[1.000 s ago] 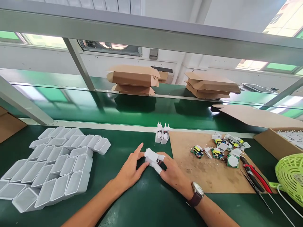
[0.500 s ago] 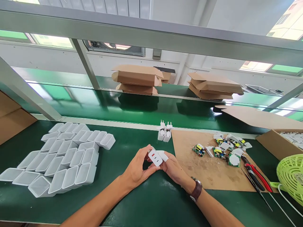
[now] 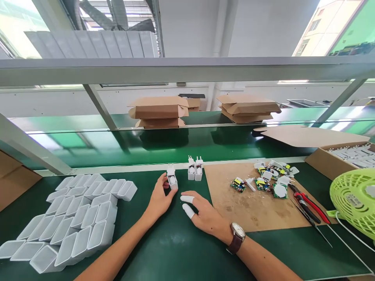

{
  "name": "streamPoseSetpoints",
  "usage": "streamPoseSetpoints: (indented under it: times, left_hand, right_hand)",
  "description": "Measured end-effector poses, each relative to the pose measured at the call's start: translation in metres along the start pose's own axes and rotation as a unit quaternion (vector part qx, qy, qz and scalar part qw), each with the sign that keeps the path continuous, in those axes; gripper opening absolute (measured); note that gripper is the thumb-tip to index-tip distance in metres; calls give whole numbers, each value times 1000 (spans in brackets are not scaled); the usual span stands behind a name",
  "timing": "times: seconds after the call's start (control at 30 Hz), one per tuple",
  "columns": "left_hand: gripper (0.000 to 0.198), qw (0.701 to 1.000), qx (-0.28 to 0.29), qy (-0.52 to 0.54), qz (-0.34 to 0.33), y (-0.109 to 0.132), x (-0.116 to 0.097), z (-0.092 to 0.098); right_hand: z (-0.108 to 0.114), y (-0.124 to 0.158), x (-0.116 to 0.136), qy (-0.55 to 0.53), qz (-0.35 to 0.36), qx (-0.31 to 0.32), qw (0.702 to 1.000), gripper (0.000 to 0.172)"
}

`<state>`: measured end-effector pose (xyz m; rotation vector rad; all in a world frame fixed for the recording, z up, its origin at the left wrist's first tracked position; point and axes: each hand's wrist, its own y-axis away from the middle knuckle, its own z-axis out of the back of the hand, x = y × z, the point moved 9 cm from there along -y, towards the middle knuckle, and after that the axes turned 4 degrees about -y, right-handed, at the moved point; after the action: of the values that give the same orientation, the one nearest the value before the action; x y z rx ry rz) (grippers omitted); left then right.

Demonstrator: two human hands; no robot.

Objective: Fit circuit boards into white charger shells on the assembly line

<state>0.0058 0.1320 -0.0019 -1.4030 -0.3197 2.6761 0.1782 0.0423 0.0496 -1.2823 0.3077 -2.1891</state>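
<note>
observed at the green bench (image 3: 175,249), near the middle of its far edge. the left hand (image 3: 159,197) has its thumb and fingers closed narrowly round a white adapter (image 3: 172,180). the adapter is upright, prongs up, with its base at or on the bench surface; whether it bears its own weight cannot be told. it is just beside, but apart from, a pair of adapters (image 3: 195,171) that already stand prongs up against the far edge.

the right hand (image 3: 205,214) lies palm down on the bench nearer the front, fingers spread and holding nothing. two fingers wear white finger cots (image 3: 187,210), and a wristwatch (image 3: 236,236) is on that wrist.

step in hand, as judged: setting the adapter down in line with the standing pair. the piece is narrow and tall, so letting go calls for a base seated flat and fingers drawn straight off, or it may tip into its neighbours.

also noted:
- white housings (image 3: 79,210) packed in rows toward the left end.
- a cardboard sheet (image 3: 254,210) right of centre, with circuit boards (image 3: 263,181) at its far side and red-handled pliers (image 3: 307,203) at its right edge.
- a green fan (image 3: 354,199) and an open carton (image 3: 328,162) at the right end.
- a conveyor belt (image 3: 175,142) running beyond the far edge.
</note>
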Motion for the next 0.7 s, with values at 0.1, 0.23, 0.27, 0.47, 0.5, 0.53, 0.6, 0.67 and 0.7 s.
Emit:
streamPoseSetpoints:
  times: [0.1, 0.23, 0.27, 0.47, 0.5, 0.53, 0.6, 0.67, 0.7]
  left_hand:
    - [67, 1000, 16, 13, -4, -24, -9, -16]
    - [68, 998, 44, 11, -48, -29, -32, -39]
    - [69, 997, 50, 9, -59, -26, -38, -41]
    - [53, 966, 67, -178, -173, 3, -63, 12]
    - [47, 947, 51, -248, -199, 7, -66, 32]
    - [40, 928, 18, -308, -210, 9, -66, 57]
    - [27, 890, -50, -407, -201, 9, -58, 106]
    - [30, 856, -60, -476, -192, 4, -40, 134]
    - [32, 847, -59, -492, -195, 0, -32, 141]
  right_hand:
    - [-1, 3, 2, 47, 31, 6, 998, 30]
    - [0, 7, -1, 86, 36, 13, 996, 30]
    - [0, 8, 0, 97, 43, 12, 994, 30]
    - [0, 13, 11, 159, 98, 10, 982, 30]
    - [-1, 14, 13, 165, 107, 13, 980, 30]
    - [-4, 15, 15, 170, 117, 17, 978, 29]
    - [-11, 17, 21, 178, 140, 33, 973, 23]
    - [-17, 17, 23, 190, 156, 50, 968, 19]
    - [-19, 15, 23, 198, 158, 55, 966, 19]
